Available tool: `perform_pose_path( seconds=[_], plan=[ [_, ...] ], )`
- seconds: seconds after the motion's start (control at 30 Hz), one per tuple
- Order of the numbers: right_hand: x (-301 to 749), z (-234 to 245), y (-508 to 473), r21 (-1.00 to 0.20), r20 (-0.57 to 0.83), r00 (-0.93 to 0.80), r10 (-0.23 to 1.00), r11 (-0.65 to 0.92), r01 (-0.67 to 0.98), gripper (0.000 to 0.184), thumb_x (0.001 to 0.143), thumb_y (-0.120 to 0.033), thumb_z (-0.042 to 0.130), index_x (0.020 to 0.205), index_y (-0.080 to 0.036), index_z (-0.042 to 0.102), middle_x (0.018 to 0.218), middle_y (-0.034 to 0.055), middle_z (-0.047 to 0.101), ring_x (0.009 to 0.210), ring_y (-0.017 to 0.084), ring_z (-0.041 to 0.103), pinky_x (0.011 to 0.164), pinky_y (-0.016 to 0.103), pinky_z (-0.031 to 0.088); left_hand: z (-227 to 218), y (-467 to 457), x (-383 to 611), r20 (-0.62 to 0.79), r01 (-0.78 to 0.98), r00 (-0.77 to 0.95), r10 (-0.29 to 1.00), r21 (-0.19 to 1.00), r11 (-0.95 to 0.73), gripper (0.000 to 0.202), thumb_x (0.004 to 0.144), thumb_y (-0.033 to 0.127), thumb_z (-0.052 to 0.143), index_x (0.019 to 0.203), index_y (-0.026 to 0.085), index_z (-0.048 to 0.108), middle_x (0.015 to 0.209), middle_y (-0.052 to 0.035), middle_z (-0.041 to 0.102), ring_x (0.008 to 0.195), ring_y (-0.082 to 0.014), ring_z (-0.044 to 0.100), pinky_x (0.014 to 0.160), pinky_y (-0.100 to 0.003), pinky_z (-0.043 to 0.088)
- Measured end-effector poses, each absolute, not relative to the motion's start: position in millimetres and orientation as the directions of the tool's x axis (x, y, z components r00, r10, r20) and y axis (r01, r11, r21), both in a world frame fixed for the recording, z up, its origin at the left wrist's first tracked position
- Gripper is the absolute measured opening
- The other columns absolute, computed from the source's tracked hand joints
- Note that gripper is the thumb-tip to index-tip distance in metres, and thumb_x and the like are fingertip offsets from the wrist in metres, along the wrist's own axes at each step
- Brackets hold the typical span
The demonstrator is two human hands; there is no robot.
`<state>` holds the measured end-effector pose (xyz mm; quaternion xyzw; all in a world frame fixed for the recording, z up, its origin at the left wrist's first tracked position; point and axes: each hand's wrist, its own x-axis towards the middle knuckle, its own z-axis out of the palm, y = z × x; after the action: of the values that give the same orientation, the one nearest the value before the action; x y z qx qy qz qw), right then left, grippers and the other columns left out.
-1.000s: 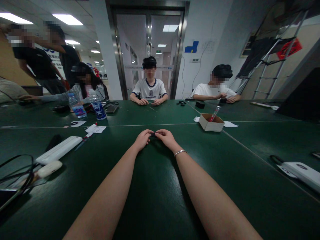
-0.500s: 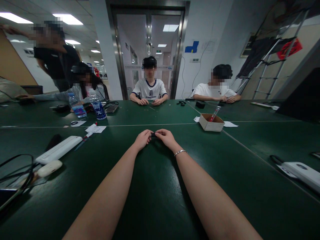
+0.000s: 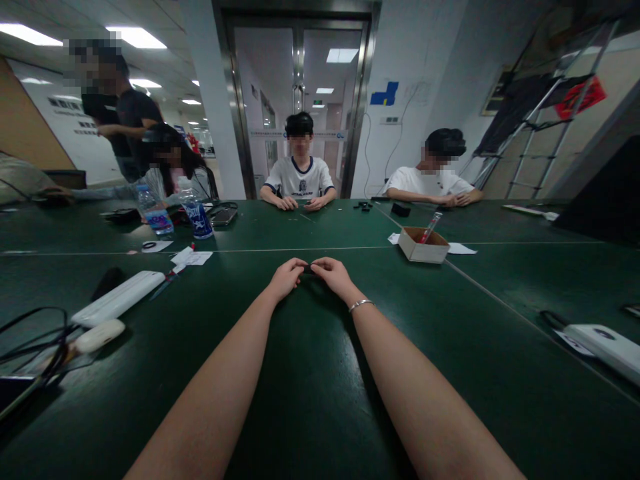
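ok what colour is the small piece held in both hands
Black or very dark; the piece shows in the head view.

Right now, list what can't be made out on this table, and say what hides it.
All in the head view:
The dark piece: its full shape is hidden by the fingers of the left hand and right hand.
The open box: its near wall hides the low part of its inside.
The white device: cut off by the right edge.
The small black pieces: too small to identify.
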<state>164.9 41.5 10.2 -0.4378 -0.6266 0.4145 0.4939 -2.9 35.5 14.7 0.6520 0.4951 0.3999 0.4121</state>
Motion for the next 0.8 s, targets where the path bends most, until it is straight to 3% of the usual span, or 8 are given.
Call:
perform_pose_path(
  seconds=[0.17, 0.7, 0.8],
  plan=[
    [165.3, 8.1, 43.6, -0.946, 0.27, -0.129, 0.954, 0.288, 0.15, 0.02, 0.073, -0.03, 0.069, 0.084, -0.014, 0.065, 0.074, 0.0033, 0.066, 0.065, 0.014, 0.06, 0.063, 0.026, 0.048, 13.6, 37.4, -2.3, 0.125, 0.307, 0.184, 0.975, 0.935, -0.178, 0.026, 0.085, 0.031, 0.042, 0.097, 0.016, 0.06, 0.069, -0.0004, 0.053, 0.052, -0.0076, 0.047, 0.043, -0.016, 0.037],
    [165.2, 8.7, 42.3, -0.95, 0.25, -0.123, 0.96, 0.268, 0.162, 0.019, 0.074, -0.029, 0.069, 0.085, -0.015, 0.065, 0.075, 0.0032, 0.066, 0.067, 0.014, 0.06, 0.064, 0.026, 0.048, 14.1, 36.8, -3.6, 0.116, 0.318, 0.186, 0.976, 0.932, -0.172, 0.024, 0.083, 0.027, 0.047, 0.102, 0.018, 0.059, 0.092, -0.0047, 0.058, 0.061, -0.0083, 0.051, 0.045, -0.016, 0.04],
    [164.8, 9.4, 41.7, -0.948, 0.257, -0.126, 0.958, 0.275, 0.161, 0.018, 0.074, -0.028, 0.069, 0.085, -0.015, 0.065, 0.075, 0.0034, 0.066, 0.067, 0.014, 0.06, 0.063, 0.025, 0.047, 14.1, 36.6, -4.1, 0.118, 0.33, 0.18, 0.977, 0.928, -0.173, 0.025, 0.085, 0.029, 0.045, 0.103, 0.018, 0.06, 0.086, -0.0043, 0.058, 0.059, -0.0082, 0.05, 0.045, -0.016, 0.04]
  ],
)
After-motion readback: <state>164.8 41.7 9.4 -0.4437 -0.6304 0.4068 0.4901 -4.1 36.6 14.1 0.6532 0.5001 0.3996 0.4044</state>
